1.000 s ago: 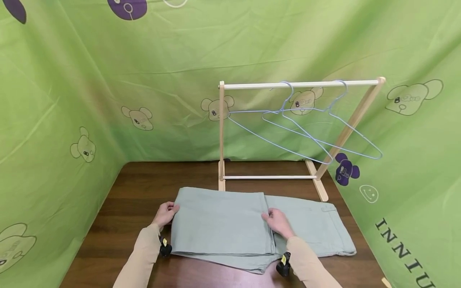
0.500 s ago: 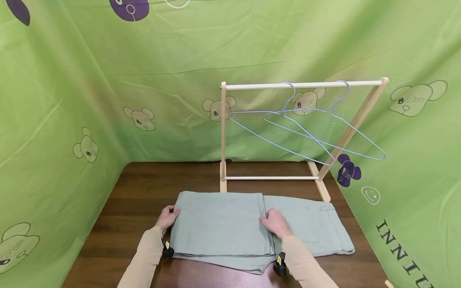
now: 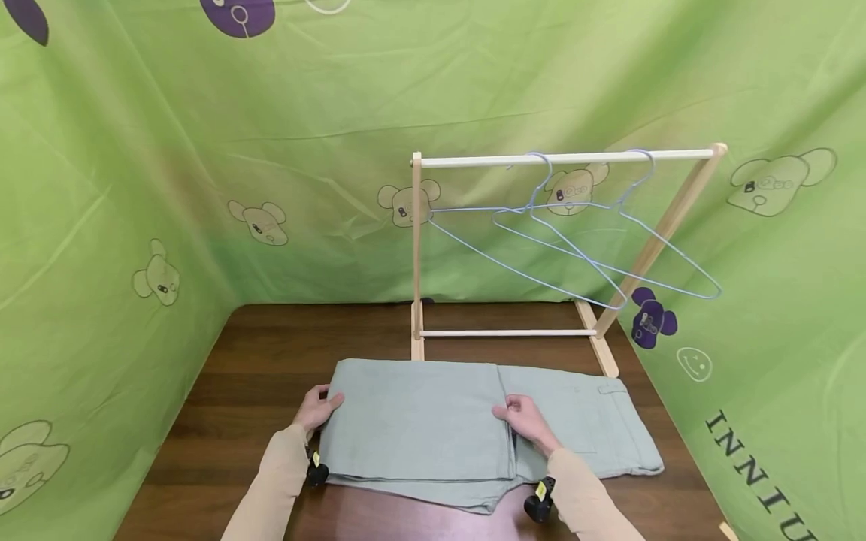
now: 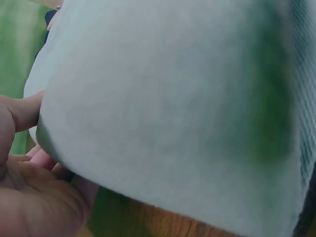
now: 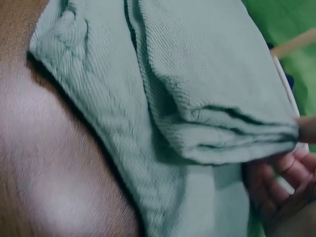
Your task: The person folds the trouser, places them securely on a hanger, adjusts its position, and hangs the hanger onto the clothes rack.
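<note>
Pale green trousers (image 3: pixel 419 421) lie sideways on the wooden table, their legs folded back over toward the waistband (image 3: pixel 639 424), which is at the right. My left hand (image 3: pixel 316 407) pinches the folded left edge, thumb above and fingers beneath; the left wrist view shows this fold (image 4: pixel 148 108) close up. At the turned-back leg ends, my right hand (image 3: pixel 529 422) pinches the stacked hem layers (image 5: pixel 232 133) between thumb and fingers. Under this folded part, the crotch corner (image 3: pixel 483 502) sticks out toward the table's front.
Behind the trousers stands a wooden clothes rack (image 3: pixel 416 248) with a white top bar (image 3: pixel 473 161). Two thin blue wire hangers (image 3: pixel 521 274) hang from it. Green printed cloth (image 3: pixel 325 90) encloses the back and sides. Bare wooden tabletop (image 3: pixel 271 338) shows at the left.
The far edge of the folded legs has come slightly nearer. My left hand has shifted a little right, its thumb further onto the fold. My right hand stays at the hems.
</note>
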The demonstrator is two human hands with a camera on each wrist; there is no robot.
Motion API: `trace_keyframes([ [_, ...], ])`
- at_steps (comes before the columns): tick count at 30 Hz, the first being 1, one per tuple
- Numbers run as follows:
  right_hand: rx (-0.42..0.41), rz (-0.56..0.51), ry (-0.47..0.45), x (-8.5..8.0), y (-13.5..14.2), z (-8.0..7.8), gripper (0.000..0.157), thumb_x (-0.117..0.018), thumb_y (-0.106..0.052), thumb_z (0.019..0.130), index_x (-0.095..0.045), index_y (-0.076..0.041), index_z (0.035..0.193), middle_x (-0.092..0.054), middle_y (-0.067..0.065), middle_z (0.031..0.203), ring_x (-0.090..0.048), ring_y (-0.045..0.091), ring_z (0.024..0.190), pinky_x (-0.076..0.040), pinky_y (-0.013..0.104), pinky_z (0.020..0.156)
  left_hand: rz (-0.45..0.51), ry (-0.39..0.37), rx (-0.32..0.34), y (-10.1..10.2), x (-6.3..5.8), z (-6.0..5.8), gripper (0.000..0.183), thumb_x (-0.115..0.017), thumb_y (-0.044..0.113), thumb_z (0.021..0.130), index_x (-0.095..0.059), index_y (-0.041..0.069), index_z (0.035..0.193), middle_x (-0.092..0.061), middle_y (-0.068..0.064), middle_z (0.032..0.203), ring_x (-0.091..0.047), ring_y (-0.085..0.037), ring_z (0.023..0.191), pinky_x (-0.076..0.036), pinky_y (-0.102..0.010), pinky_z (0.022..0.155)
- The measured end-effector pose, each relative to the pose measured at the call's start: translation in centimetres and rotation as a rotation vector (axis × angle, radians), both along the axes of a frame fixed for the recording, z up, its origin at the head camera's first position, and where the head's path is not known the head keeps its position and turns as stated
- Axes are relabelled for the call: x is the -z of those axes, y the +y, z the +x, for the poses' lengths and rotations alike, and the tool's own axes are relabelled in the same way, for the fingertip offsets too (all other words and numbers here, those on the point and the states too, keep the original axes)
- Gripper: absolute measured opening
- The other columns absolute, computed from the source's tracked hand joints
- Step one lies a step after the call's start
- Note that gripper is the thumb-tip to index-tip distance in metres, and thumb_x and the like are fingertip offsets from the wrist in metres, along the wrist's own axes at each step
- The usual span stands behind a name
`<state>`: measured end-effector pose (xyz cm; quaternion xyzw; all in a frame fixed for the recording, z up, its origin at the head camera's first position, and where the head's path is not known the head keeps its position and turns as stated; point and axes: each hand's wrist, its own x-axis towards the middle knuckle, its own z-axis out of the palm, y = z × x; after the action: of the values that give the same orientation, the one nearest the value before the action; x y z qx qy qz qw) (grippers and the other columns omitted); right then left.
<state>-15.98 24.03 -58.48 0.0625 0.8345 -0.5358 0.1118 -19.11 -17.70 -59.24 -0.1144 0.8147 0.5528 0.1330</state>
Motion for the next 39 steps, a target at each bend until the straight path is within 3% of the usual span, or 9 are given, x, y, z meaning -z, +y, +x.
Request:
trace_keyframes([
  [5,0.075,-0.299,-0.071,1.1,2.0,0.4,0.011,-0.061,-0.012,0.097,-0.063,0.000,0.096,-0.063,-0.010,0.076,-0.058,0.003,0.070,-0.049,0.020,0.068,-0.026,0.000,0.020,0.5,-0.6,0.0,0.049,-0.062,0.016,0.098,-0.045,-0.014,0.133,-0.063,-0.037,0.117,-0.069,-0.029,0.095,-0.057,-0.038,0.080],
  [10,0.152,-0.499,-0.106,1.8,3.1,0.5,0.009,-0.055,-0.002,0.096,-0.064,-0.002,0.100,-0.068,-0.008,0.085,-0.065,0.005,0.080,-0.056,0.023,0.075,0.018,-0.022,0.026,0.7,-0.4,-0.2,0.051,-0.066,0.020,0.096,-0.047,-0.012,0.132,-0.067,-0.031,0.111,-0.068,-0.022,0.085,-0.058,-0.035,0.070],
  [13,0.177,-0.411,-0.103,1.7,3.0,0.4,0.006,-0.058,-0.001,0.092,-0.063,0.002,0.094,-0.067,-0.004,0.084,-0.063,0.006,0.077,-0.055,0.023,0.073,0.065,0.009,0.067,0.1,1.5,-0.9,0.057,-0.070,0.031,0.094,-0.050,-0.010,0.130,-0.069,-0.024,0.105,-0.069,-0.020,0.083,-0.058,-0.036,0.067],
  [16,0.144,-0.148,-0.054,1.2,2.6,0.4,0.017,-0.062,-0.005,0.089,-0.063,0.009,0.099,-0.064,-0.001,0.080,-0.057,0.006,0.072,-0.050,0.023,0.070,0.078,0.025,0.109,-0.4,2.6,-1.3,0.062,-0.070,0.038,0.094,-0.053,-0.011,0.126,-0.071,-0.022,0.102,-0.070,-0.021,0.082,-0.059,-0.038,0.068],
  [20,0.059,0.221,0.013,0.2,2.3,0.4,0.025,-0.063,-0.017,0.091,-0.064,0.006,0.102,-0.050,-0.004,0.064,-0.041,0.007,0.058,-0.037,0.025,0.059,0.023,-0.019,0.107,0.2,1.1,-1.0,0.053,-0.063,0.030,0.098,-0.057,-0.016,0.122,-0.073,-0.024,0.100,-0.070,-0.020,0.079,-0.061,-0.040,0.070],
  [23,0.003,0.352,0.024,-0.1,2.4,0.5,0.029,-0.063,-0.021,0.093,-0.065,0.005,0.104,-0.052,0.000,0.063,-0.044,0.012,0.057,-0.040,0.029,0.058,0.002,-0.023,0.106,0.9,-0.1,-0.6,0.040,-0.056,0.021,0.102,-0.061,-0.016,0.114,-0.073,-0.017,0.089,-0.068,-0.015,0.073,-0.060,-0.037,0.069],
  [29,-0.048,0.391,0.033,-0.3,2.7,0.4,0.044,-0.063,-0.020,0.096,-0.059,0.015,0.123,-0.072,0.024,0.100,-0.067,0.029,0.091,-0.055,0.044,0.080,0.033,-0.035,0.067,1.2,-1.0,-0.1,0.035,-0.054,0.018,0.102,-0.059,-0.014,0.115,-0.073,-0.010,0.088,-0.064,-0.010,0.070,-0.058,-0.035,0.067],
  [34,-0.018,0.330,0.044,-0.6,1.8,0.3,0.021,-0.064,-0.017,0.095,-0.061,0.004,0.094,-0.056,0.001,0.065,-0.046,0.012,0.060,-0.039,0.027,0.058,0.079,-0.051,0.089,-0.1,-1.5,-0.2,0.035,-0.056,0.020,0.102,-0.059,-0.012,0.114,-0.072,-0.001,0.083,-0.065,-0.009,0.070,-0.058,-0.034,0.066],
  [39,-0.035,0.310,0.057,-0.7,0.4,0.2,0.024,-0.065,-0.017,0.093,-0.051,-0.008,0.076,-0.032,-0.007,0.053,-0.029,0.009,0.048,-0.028,0.024,0.050,0.055,-0.070,0.038,-1.7,-1.6,-0.1,0.034,-0.059,0.022,0.101,-0.061,-0.010,0.111,-0.068,0.000,0.080,-0.063,-0.010,0.068,-0.057,-0.033,0.064],
])
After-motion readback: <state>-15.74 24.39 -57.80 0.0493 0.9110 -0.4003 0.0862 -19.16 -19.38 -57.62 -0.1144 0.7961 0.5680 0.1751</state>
